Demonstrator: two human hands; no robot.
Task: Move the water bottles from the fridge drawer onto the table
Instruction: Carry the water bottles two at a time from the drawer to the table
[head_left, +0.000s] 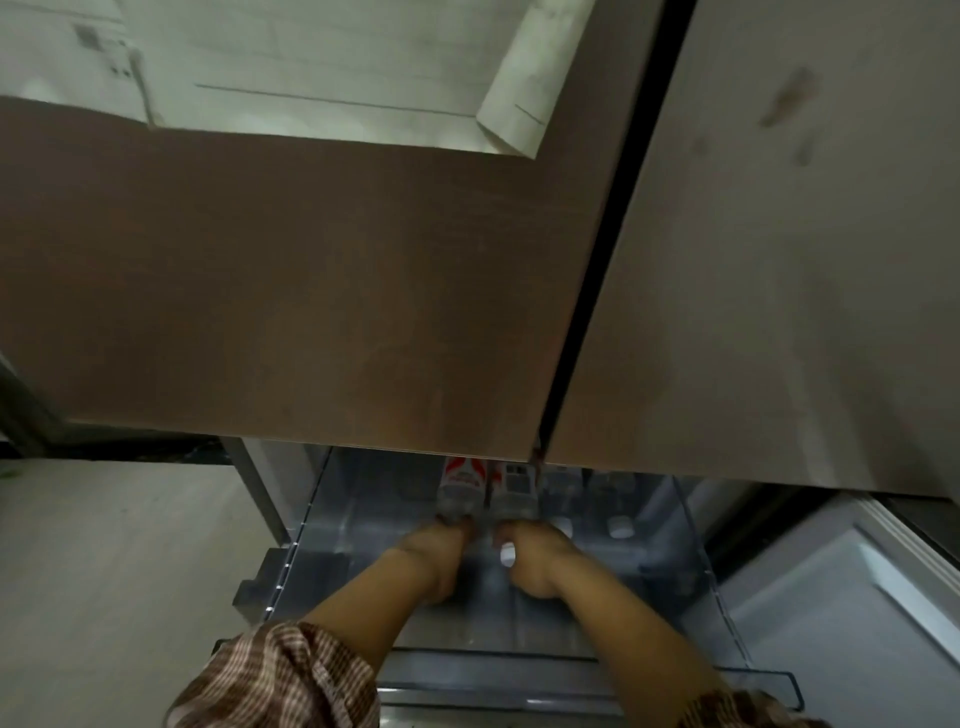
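clear plastic fridge drawer (519, 670) stands pulled out under the brown fridge doors (311, 291). the left hand (436, 548) curls its fingers round the top of the red-labelled bottle (460, 486); the right hand (532, 558) curls round the neck of the neighbouring bottle (515, 488). other white-capped bottles (621, 527) stand further right in the drawer.
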